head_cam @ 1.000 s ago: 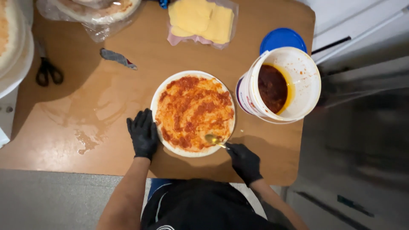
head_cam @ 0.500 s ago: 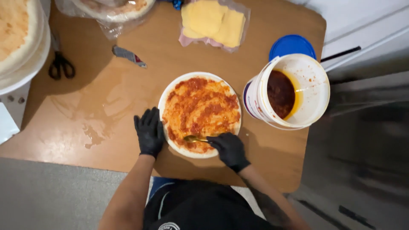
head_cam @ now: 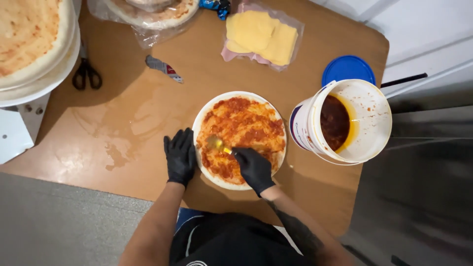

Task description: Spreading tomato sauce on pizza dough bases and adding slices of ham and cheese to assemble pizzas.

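— What lies along the top of the frame?

— A clear bag of yellow cheese slices point(head_cam: 262, 35) at top centre, a wrapped pizza base point(head_cam: 156, 11) to its left, and a stack of plain bases point(head_cam: 30, 40) in the upper left corner.

— And lower?

— Black-handled scissors point(head_cam: 86, 74) beside that stack, a small folded knife point(head_cam: 164, 68) right of them, a wet patch point(head_cam: 116, 133) on the brown table point(head_cam: 123, 167), and a blue lid point(head_cam: 348, 71) at upper right.

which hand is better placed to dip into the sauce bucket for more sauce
Right, most likely. The right hand holds the spoon over the sauced pizza base, and the sauce bucket stands on that side. The left hand lies flat at the base's far edge, empty.
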